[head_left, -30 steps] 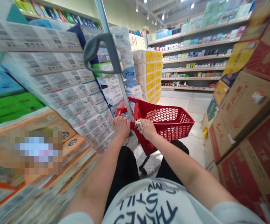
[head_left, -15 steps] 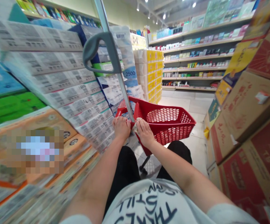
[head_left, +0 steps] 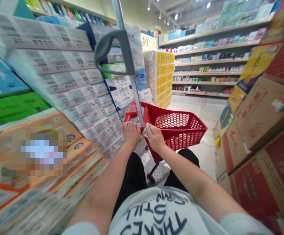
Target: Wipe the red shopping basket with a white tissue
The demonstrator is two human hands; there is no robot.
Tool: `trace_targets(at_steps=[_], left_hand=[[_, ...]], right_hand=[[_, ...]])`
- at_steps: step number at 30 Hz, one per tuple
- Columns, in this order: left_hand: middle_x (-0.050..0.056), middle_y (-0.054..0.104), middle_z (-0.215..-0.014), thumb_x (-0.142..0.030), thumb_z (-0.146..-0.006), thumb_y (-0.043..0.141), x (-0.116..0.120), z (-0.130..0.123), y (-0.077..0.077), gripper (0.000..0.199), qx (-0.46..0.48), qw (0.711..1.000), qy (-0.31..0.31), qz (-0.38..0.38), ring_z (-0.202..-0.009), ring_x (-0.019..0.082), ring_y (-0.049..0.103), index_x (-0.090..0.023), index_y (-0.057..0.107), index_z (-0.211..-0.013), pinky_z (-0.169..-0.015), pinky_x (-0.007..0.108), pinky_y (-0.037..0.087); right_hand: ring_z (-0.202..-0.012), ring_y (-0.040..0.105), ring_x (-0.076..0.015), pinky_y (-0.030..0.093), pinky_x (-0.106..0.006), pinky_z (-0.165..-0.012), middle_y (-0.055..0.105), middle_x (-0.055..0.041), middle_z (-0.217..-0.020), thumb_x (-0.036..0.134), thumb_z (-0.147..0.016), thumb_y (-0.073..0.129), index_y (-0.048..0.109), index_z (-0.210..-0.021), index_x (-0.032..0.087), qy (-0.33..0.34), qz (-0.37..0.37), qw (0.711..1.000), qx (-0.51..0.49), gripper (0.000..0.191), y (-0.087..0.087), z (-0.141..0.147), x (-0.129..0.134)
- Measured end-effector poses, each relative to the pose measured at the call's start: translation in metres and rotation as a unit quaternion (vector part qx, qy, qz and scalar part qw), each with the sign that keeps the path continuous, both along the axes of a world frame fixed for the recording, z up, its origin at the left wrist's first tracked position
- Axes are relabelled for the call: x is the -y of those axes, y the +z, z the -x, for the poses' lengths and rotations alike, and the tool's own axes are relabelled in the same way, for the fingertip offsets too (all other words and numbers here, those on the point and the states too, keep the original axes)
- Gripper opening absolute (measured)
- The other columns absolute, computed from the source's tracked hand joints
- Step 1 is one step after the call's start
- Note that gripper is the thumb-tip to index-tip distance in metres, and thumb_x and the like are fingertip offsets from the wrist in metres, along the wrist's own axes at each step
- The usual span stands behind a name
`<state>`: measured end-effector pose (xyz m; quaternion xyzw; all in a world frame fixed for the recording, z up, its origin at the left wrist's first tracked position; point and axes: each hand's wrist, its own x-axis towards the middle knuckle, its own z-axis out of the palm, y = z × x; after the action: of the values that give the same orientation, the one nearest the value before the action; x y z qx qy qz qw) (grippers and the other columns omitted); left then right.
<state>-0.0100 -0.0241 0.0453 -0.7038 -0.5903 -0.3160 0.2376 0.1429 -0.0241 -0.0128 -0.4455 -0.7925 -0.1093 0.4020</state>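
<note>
A red plastic shopping basket on wheels stands in front of my knees, its perforated sides showing and nothing visible inside. My left hand is closed over its near left edge, with the fingers wrapped on the red rim. Beside it, my right hand presses a pale crumpled cloth against the rim near the corner. Between the hands a metal pole rises from the basket, slanting up to the left. A grey loop handle sits high on that pole. Both palms are hidden.
Stacked white tissue packs rise close on the left, above orange packs. Cardboard cartons line the right side. Yellow-and-white packs stand ahead, and stocked shelves span the back beyond the tiled floor.
The pole and its grey handle have shifted slightly right in view. Both hands have moved a little right and stay on the basket's rim.
</note>
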Motion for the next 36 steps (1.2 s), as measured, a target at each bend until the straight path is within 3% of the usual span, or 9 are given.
trace_targets(at_steps=[3, 5, 7, 12, 17, 19, 26, 32, 36], left_hand=[[0.012, 0.061, -0.101, -0.030, -0.091, 0.042, -0.001, -0.001, 0.001, 0.026, -0.008, 1.000, 0.008, 0.005, -0.110, 0.032, 0.047, -0.017, 0.064, -0.091, -0.102, 0.048, 0.032], [0.012, 0.061, -0.101, -0.030, -0.091, 0.042, -0.001, -0.002, 0.001, 0.025, -0.006, 1.000, 0.008, 0.007, -0.110, 0.032, 0.047, -0.016, 0.064, -0.091, -0.102, 0.049, 0.032], [0.012, 0.061, -0.103, -0.029, -0.091, 0.042, -0.001, -0.004, 0.001, 0.025, -0.001, 1.000, 0.007, 0.007, -0.111, 0.032, 0.047, -0.016, 0.063, -0.091, -0.103, 0.049, 0.031], [0.012, 0.061, -0.103, -0.029, -0.091, 0.042, 0.001, -0.006, 0.000, 0.025, 0.005, 1.000, 0.002, 0.004, -0.110, 0.031, 0.047, -0.016, 0.064, -0.091, -0.104, 0.048, 0.030], [0.012, 0.061, -0.103, -0.029, -0.091, 0.042, -0.002, -0.005, 0.001, 0.025, -0.001, 1.000, 0.007, 0.007, -0.112, 0.031, 0.047, -0.016, 0.064, -0.091, -0.104, 0.047, 0.030], [0.012, 0.061, -0.103, -0.029, -0.090, 0.043, -0.004, -0.005, 0.001, 0.024, -0.003, 1.000, 0.009, 0.004, -0.112, 0.032, 0.047, -0.016, 0.063, -0.091, -0.104, 0.048, 0.030], [0.012, 0.061, -0.100, -0.028, -0.090, 0.043, -0.001, -0.006, 0.000, 0.022, 0.002, 1.000, -0.003, -0.010, -0.109, 0.031, 0.048, -0.017, 0.063, -0.089, -0.103, 0.048, 0.031], [0.012, 0.061, -0.100, -0.028, -0.091, 0.044, -0.005, -0.005, 0.000, 0.023, 0.003, 1.000, 0.004, -0.014, -0.110, 0.031, 0.047, -0.016, 0.064, -0.089, -0.104, 0.048, 0.031], [0.012, 0.061, -0.100, -0.028, -0.091, 0.042, -0.003, -0.005, -0.002, 0.024, -0.001, 1.000, 0.000, -0.015, -0.110, 0.031, 0.047, -0.016, 0.063, -0.089, -0.104, 0.048, 0.031]], right_hand=[[-0.113, 0.052, -0.0252, 0.040, -0.041, -0.101, 0.059, -0.0105, -0.125, 0.023, -0.090, 0.049, 0.053, -0.132, 0.016, 0.007, 0.051, 0.999, -0.001, 0.043, 0.019, -0.007, -0.008], [-0.107, 0.055, -0.0238, 0.042, -0.039, -0.098, 0.063, -0.0092, -0.117, 0.022, -0.089, 0.050, 0.058, -0.124, 0.018, 0.017, 0.069, 0.997, -0.005, 0.036, 0.025, -0.008, -0.012], [-0.114, 0.052, -0.0246, 0.040, -0.040, -0.102, 0.059, -0.0113, -0.124, 0.022, -0.090, 0.048, 0.055, -0.129, 0.015, 0.014, 0.046, 0.999, -0.012, 0.041, 0.017, -0.008, -0.010], [-0.139, 0.027, -0.0296, 0.028, -0.047, -0.113, 0.036, -0.0159, -0.149, 0.027, -0.093, 0.045, 0.034, -0.146, 0.009, -0.002, -0.054, 0.998, -0.012, 0.057, -0.017, -0.005, -0.001], [-0.114, 0.052, -0.0265, 0.041, -0.043, -0.103, 0.058, -0.0141, -0.125, 0.023, -0.093, 0.044, 0.052, -0.133, 0.013, -0.004, 0.024, 0.999, -0.027, 0.043, 0.009, -0.004, -0.013], [-0.110, 0.054, -0.0265, 0.043, -0.043, -0.101, 0.061, -0.0142, -0.119, 0.021, -0.092, 0.044, 0.056, -0.129, 0.012, -0.002, 0.037, 0.999, -0.030, 0.040, 0.015, -0.002, -0.014], [-0.142, 0.024, -0.0314, 0.026, -0.050, -0.116, 0.033, -0.0166, -0.151, 0.033, -0.095, 0.047, 0.036, -0.146, 0.009, 0.013, -0.063, 0.998, -0.030, 0.058, -0.018, -0.003, 0.002], [-0.128, 0.047, -0.0217, 0.037, -0.042, -0.110, 0.053, -0.0099, -0.138, 0.031, -0.101, 0.031, 0.052, -0.136, 0.017, 0.066, 0.008, 0.991, -0.119, 0.043, 0.005, 0.000, -0.009], [-0.126, 0.048, -0.0222, 0.037, -0.042, -0.109, 0.056, -0.0097, -0.134, 0.022, -0.099, 0.033, 0.054, -0.134, 0.016, 0.030, 0.005, 0.983, -0.180, 0.041, 0.000, 0.010, -0.007]])
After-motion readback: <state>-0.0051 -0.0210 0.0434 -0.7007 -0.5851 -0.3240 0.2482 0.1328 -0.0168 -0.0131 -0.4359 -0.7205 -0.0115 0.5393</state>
